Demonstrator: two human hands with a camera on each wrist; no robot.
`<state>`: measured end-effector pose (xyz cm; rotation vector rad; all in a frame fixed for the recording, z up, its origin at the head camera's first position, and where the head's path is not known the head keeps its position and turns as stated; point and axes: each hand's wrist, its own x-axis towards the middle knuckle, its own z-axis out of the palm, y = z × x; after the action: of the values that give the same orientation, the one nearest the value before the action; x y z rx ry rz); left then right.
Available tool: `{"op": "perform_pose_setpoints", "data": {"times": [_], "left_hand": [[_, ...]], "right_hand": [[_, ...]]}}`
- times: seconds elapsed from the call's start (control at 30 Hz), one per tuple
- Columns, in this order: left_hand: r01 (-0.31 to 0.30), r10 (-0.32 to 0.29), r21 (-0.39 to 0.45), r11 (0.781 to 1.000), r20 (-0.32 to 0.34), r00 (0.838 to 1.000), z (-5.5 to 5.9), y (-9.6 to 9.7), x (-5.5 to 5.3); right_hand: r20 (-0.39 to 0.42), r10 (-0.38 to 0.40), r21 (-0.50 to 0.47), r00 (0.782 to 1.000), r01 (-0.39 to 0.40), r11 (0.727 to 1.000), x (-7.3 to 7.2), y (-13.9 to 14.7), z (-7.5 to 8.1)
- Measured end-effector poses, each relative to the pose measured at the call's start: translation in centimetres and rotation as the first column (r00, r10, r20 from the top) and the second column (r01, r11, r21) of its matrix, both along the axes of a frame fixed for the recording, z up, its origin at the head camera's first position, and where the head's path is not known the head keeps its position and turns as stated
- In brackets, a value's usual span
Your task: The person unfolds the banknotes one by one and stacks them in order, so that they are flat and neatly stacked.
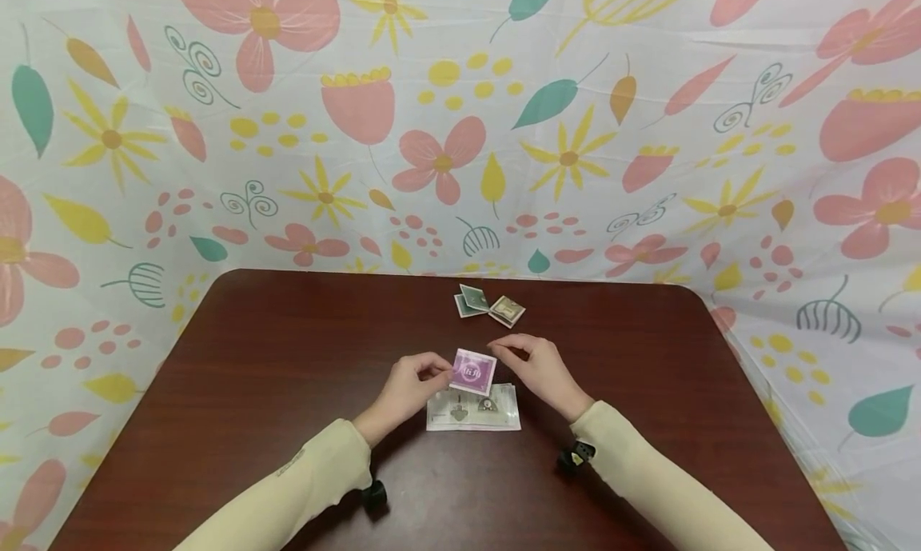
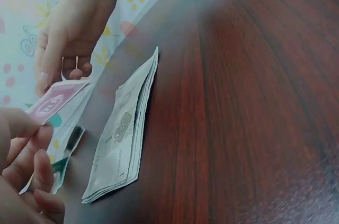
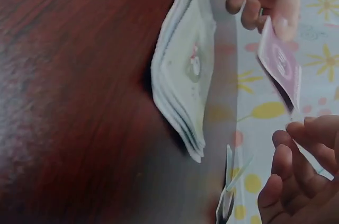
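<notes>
Between the thumb and fingers of my left hand (image 1: 413, 387) is a folded purple banknote (image 1: 472, 372), pinched by its left side. In the head view it is tilted above the table and overlaps the far edge of a stack of pale banknotes (image 1: 475, 417). Loosely bent, the fingers of my right hand (image 1: 540, 371) come close to the purple banknote's top right corner. The right wrist view has those fingertips (image 3: 290, 127) just below that corner of the banknote (image 3: 283, 65). The stack (image 2: 121, 139) shows several layers with slightly curled edges.
Farther back on the dark reddish-brown table (image 1: 288, 335) lie folded green banknotes (image 1: 471, 301) and a folded brown one (image 1: 508, 311). Beyond the table's far edge hangs a white cloth (image 1: 432, 207) printed with flowers and leaves.
</notes>
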<state>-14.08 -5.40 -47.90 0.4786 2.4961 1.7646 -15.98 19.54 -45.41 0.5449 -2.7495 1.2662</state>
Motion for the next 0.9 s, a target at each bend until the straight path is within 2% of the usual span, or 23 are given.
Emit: {"op": "perform_pose_setpoints", "data": {"times": [0.1, 0.23, 0.4, 0.47, 0.63, 0.77, 0.9], "left_hand": [[-0.066, 0.065, 0.031, 0.997, 0.028, 0.997, -0.2, 0.0, 0.0], [-0.139, 0.138, 0.059, 0.989, 0.026, 0.990, -0.5, 0.0, -0.1], [-0.161, 0.158, 0.076, 0.984, 0.044, 0.987, -0.7, 0.2, -0.1], [-0.129, 0.126, 0.067, 0.989, 0.040, 0.991, -0.8, 0.2, -0.1], [-0.004, 0.004, -0.015, 1.000, -0.045, 0.999, -0.8, -0.2, -0.4], [0.065, -0.068, -0.033, 0.997, -0.105, 0.992, -0.2, -0.5, -1.0], [0.128, -0.139, -0.074, 0.989, -0.180, 0.974, 0.2, -0.8, -1.7]], "right_hand": [[-0.049, 0.011, 0.005, 0.999, -0.010, 1.000, 0.1, -0.1, -0.3], [-0.108, 0.022, 0.000, 0.994, -0.022, 1.000, 0.1, -0.4, -0.6], [-0.125, -0.004, 0.002, 0.992, 0.005, 1.000, 0.1, -0.7, -0.6], [-0.122, -0.012, -0.003, 0.992, 0.012, 1.000, 0.1, -0.8, -0.6], [-0.080, -0.012, -0.026, 0.997, 0.010, 1.000, 0.3, -0.9, -0.5], [-0.032, 0.006, -0.045, 0.999, -0.007, 0.999, 0.3, -0.8, -0.2], [-0.004, 0.029, -0.066, 1.000, -0.030, 0.997, 0.3, -0.7, 0.0]]}}
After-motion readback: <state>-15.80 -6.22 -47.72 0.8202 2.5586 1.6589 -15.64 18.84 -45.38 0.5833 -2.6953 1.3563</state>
